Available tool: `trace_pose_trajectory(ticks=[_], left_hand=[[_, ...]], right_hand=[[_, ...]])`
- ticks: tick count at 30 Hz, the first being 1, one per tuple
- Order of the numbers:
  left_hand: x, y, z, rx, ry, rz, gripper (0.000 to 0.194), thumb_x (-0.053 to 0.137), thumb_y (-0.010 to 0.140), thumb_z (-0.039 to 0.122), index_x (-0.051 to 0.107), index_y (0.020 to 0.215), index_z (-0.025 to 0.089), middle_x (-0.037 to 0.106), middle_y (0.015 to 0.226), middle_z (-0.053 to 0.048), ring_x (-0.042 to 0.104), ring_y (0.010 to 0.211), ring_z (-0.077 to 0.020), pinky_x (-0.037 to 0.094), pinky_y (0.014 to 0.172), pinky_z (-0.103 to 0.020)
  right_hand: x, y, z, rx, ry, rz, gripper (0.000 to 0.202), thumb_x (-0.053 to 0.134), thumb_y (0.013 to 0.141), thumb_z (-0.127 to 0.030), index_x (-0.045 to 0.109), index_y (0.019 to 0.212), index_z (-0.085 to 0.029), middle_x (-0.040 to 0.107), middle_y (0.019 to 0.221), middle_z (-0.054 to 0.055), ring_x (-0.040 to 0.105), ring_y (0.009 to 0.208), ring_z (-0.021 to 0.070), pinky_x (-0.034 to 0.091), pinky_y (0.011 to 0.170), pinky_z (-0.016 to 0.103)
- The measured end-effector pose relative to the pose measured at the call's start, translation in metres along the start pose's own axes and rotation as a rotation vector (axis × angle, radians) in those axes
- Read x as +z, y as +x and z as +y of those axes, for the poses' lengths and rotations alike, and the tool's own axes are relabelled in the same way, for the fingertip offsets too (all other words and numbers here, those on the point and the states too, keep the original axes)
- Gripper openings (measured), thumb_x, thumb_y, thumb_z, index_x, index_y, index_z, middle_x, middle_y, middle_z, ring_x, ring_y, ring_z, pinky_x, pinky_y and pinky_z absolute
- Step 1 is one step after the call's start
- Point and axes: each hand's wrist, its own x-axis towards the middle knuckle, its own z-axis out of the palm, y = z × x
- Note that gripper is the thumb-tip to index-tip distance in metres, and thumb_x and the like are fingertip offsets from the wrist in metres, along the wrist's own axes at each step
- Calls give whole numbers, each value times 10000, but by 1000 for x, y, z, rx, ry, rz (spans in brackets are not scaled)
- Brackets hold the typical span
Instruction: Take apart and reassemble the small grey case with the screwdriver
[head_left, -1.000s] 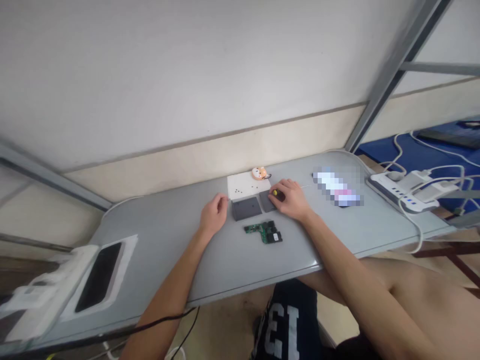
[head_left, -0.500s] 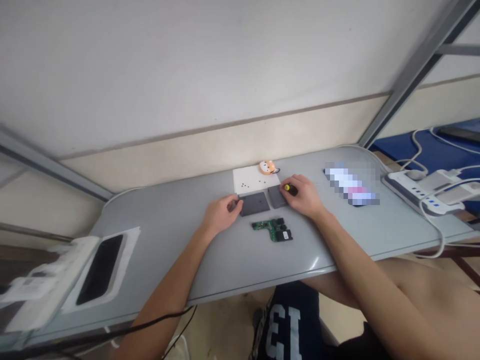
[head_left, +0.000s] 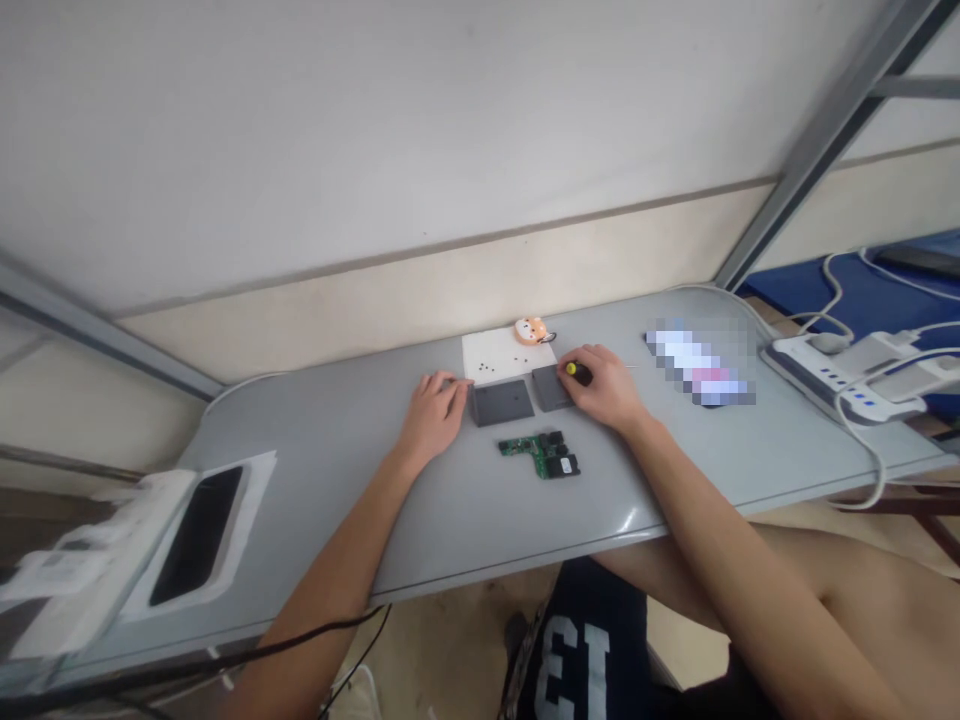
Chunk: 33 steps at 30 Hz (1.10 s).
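My left hand (head_left: 433, 412) is open beside a flat dark grey casing half (head_left: 504, 402), its fingertips at the casing's left corner; whether they touch it I cannot tell. A screwdriver (head_left: 578, 373) with a yellow handle end is in my right hand (head_left: 606, 388), its thin shaft sticking out to the right. That hand also rests against a second dark grey casing part (head_left: 550, 388), partly hidden by the fingers. Closer to me lies a green circuit board (head_left: 538, 455) with black connectors. Several tiny dark screws (head_left: 486, 368) are scattered on a white paper (head_left: 487, 349) behind the casing.
An orange-and-white animal-faced trinket (head_left: 531, 331) sits on the paper's back edge. To the right are a phone (head_left: 697, 368) with a blurred screen and a power strip (head_left: 844, 380) with cables. Another dark phone (head_left: 199, 537) lies at left near a white strip (head_left: 97, 570).
My left hand has let go of the casing half's left corner and drawn slightly left, its fingers straighter. My right hand keeps the screwdriver, nearly in place.
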Motion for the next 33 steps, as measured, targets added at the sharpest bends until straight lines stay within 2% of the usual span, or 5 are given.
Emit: trace_pose_trajectory(ticks=[9, 13, 17, 23, 33], left_hand=[[-8, -1, 6, 26, -217, 35, 331, 402, 1104, 366, 660, 1259, 228, 682, 1138, -81, 605, 1129, -242, 475, 1053, -441], [-8, -2, 7, 25, -278, -51, 313, 480, 1069, 374, 612, 1315, 233, 685, 1047, -61, 637, 995, -221, 523, 949, -408], [-8, -1, 8, 21, -314, -59, 304, 528, 1032, 363, 598, 1295, 229, 668, 996, -54, 634, 938, -212, 532, 887, -378], [-10, -2, 9, -3, -310, -74, 349, 492, 1042, 362, 529, 1353, 211, 651, 924, -33, 608, 829, -191, 516, 834, -360], [-13, -4, 12, -28, -256, -128, 309, 506, 1041, 396, 589, 1271, 207, 649, 873, -36, 622, 850, -219, 506, 854, -393]], right_hand=[[-2, 1, -2, -5, -13, -32, 65, 636, 900, -209, 695, 907, -234, 738, 859, 68, 594, 811, 266, 457, 787, 404], [-2, 1, -2, -2, -15, -30, 70, 628, 907, -217, 696, 911, -233, 759, 886, 66, 610, 832, 268, 463, 802, 405], [-2, 0, -3, 21, -33, -42, 85, 620, 903, -220, 702, 922, -232, 754, 860, 64, 610, 835, 273, 468, 794, 404], [-5, 0, -4, 25, -65, -58, 106, 602, 881, -199, 698, 908, -234, 755, 871, 71, 608, 824, 278, 472, 796, 422], [-7, -1, -5, 90, -135, -79, 149, 606, 818, -168, 706, 902, -240, 768, 871, 61, 623, 851, 295, 462, 798, 428]])
